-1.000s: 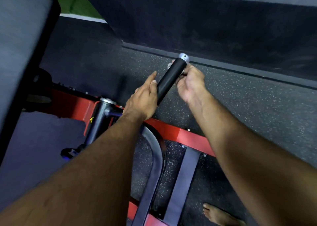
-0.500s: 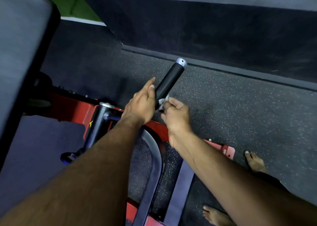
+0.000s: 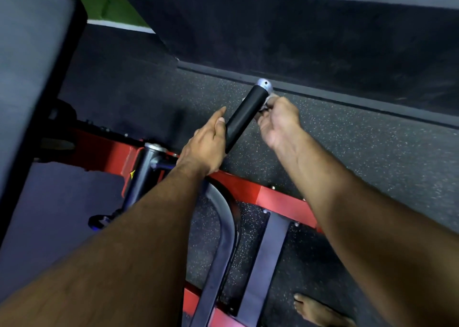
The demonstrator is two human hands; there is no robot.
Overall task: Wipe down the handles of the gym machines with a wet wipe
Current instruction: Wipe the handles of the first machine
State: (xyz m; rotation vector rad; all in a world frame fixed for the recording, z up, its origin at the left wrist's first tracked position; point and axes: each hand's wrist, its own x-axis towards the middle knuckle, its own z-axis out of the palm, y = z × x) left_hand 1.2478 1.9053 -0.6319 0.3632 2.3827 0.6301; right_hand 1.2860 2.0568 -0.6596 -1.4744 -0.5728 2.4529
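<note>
A black cylindrical handle (image 3: 244, 116), capped with a silver metal end (image 3: 264, 85), is seen tilted up and away to the right, standing out above the speckled rubber floor (image 3: 360, 152). Near its upper end, just below the cap, a crumpled pale wet wipe (image 3: 266, 102) is pressed against the handle's right side. The wipe is pinched in the curled fingers of the right hand (image 3: 278, 120), so this hand is closed on the wipe; only a small part of the wipe is visible.

The lower part of the handle is steadied by the left hand (image 3: 207, 144), whose fingers lie straight along its left side with the thumb laid against the black grip; the hand is held flat rather than wrapped round.

Below the hands, a red steel frame (image 3: 275, 198) of the machine runs across the floor, joined by a curved dark tube (image 3: 223, 217) and a flat dark bar (image 3: 268, 254). A grey padded seat (image 3: 29, 66) fills the left edge of the view. A raised dark platform (image 3: 310, 36) is seen beyond the handle, and a strip of green flooring (image 3: 99, 1) shows at the top left. A bare foot (image 3: 318, 311) rests on the floor at the bottom right.
</note>
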